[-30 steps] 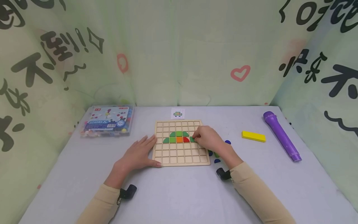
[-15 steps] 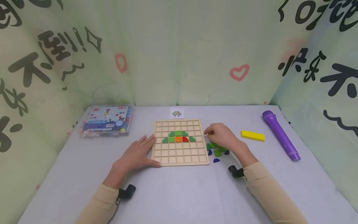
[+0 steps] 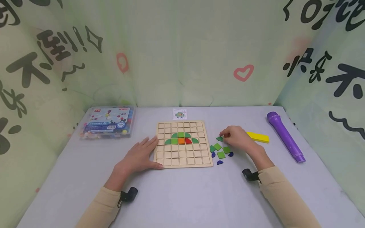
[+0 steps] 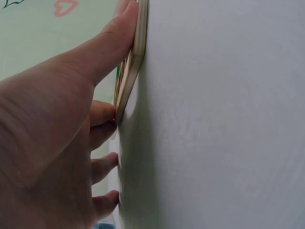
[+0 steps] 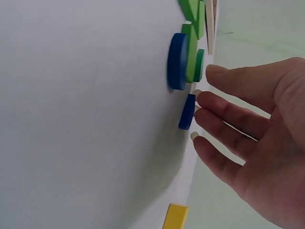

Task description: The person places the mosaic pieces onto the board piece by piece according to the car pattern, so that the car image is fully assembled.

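Observation:
My left hand (image 3: 142, 155) rests along the left edge of a wooden grid board (image 3: 183, 160), its thumb at the near corner and fingers spread, as the left wrist view also shows. Green, orange and red pieces (image 3: 181, 141) form a dome shape in the board's cells. To the right of the board, my right hand (image 3: 238, 137) hovers low over the table, fingertips beside a dark green rounded piece (image 3: 219, 138). In the right wrist view, its thumb and fingers stand apart with nothing between them, and a blue piece (image 5: 187, 112) lies right at the fingertips.
Several loose green squares (image 3: 220, 155) and blue half-rounds (image 3: 220, 162) lie right of the board. A pattern card (image 3: 179, 114) lies behind it. Further right are a yellow block (image 3: 258, 137) and a purple microphone-shaped object (image 3: 286, 137); a clear plastic box (image 3: 108, 123) stands back left.
My right hand has let go of a green piece, now in the board's right cell, and has moved right to the loose pieces. The left hand stays on the board.

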`<state>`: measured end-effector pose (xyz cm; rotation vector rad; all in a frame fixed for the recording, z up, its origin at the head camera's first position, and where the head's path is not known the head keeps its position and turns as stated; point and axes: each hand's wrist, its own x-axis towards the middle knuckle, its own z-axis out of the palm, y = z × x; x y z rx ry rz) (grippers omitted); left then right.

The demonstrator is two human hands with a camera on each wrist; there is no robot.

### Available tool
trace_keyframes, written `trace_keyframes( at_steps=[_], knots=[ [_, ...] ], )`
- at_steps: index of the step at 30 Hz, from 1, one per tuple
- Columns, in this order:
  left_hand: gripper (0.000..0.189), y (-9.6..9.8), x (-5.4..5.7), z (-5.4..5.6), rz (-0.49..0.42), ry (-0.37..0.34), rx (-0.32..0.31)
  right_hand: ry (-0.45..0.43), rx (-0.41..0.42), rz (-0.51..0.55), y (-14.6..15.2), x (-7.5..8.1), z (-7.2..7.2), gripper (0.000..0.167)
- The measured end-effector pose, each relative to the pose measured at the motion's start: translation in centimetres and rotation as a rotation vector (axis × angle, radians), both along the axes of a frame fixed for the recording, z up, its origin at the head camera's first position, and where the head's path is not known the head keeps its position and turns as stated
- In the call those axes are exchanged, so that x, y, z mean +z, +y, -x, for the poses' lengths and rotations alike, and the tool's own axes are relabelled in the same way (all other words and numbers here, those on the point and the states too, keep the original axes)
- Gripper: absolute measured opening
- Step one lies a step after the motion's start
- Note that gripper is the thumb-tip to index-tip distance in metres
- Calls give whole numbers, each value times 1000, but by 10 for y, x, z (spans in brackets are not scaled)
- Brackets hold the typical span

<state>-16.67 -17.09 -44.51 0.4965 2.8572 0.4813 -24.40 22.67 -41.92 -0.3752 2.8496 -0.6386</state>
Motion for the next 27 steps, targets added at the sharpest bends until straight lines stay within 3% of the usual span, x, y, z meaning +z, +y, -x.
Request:
trace_keyframes(
  at_steps=[10, 18, 27],
  knots=[
    [115, -1, 0, 0, -1, 8, -4, -18, -12, -1, -2, -8, -1, 34],
    [115, 0, 1, 0, 3, 11, -3, 32, 17, -17, -3, -9, -1, 26],
    [117, -1, -3, 2, 3, 0, 1, 90, 22, 52, -21, -4, -7, 11]
  ],
)
